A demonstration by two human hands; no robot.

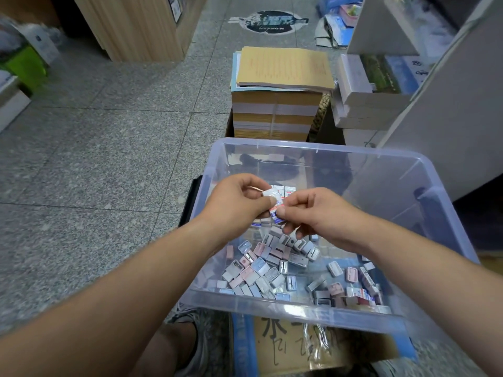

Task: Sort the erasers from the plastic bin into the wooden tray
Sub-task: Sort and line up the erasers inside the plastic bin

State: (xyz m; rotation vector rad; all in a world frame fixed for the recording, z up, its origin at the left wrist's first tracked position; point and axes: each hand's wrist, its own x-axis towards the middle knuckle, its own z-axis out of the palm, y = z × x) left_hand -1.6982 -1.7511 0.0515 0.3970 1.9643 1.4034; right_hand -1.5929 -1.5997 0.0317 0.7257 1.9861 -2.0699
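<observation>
Your left hand point(239, 198) and right hand point(318, 213) cover much of the small white wrapped eraser point(272, 195) they pinch, and its red-and-blue print is too blurred to read.

Left hand point(239, 200), right hand point(318, 213) on eraser point(275, 206)

Plastic bin point(272, 306) at lower right, on a cardboard box point(294, 346), small pieces point(261, 270), perhaps sharpeners, heaped in its near half, eraser point(273, 197) between left hand point(236, 198) and right hand point(318, 213) above them, paper stack point(283, 69) behind the bin.
</observation>
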